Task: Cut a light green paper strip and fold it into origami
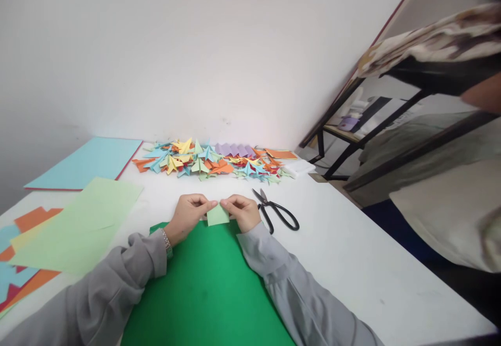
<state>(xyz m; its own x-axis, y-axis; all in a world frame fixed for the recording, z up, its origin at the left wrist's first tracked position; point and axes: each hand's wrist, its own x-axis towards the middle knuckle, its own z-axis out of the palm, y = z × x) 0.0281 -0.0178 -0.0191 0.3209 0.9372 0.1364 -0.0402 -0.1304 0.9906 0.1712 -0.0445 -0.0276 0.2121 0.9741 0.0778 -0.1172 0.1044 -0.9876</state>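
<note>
Between my two hands is a small light green piece of paper (218, 215), held by its upper corners. My left hand (190, 214) pinches the left corner with thumb and fingers. The right corner is in the pinch of my right hand (242, 211). Whether the paper has a fold cannot be made out. Below both hands lies a large green sheet (203, 288). Black-handled scissors (276, 210) rest on the white table just right of my right hand, their blades slightly apart and pointing up and left.
Along the wall lies a heap of small folded paper planes (199, 160) with a pleated purple paper (235, 150). A blue sheet (86, 163) and a light green sheet (82, 226) lie at left, near coloured scraps (37, 218). A dark metal rack (348, 153) stands at right.
</note>
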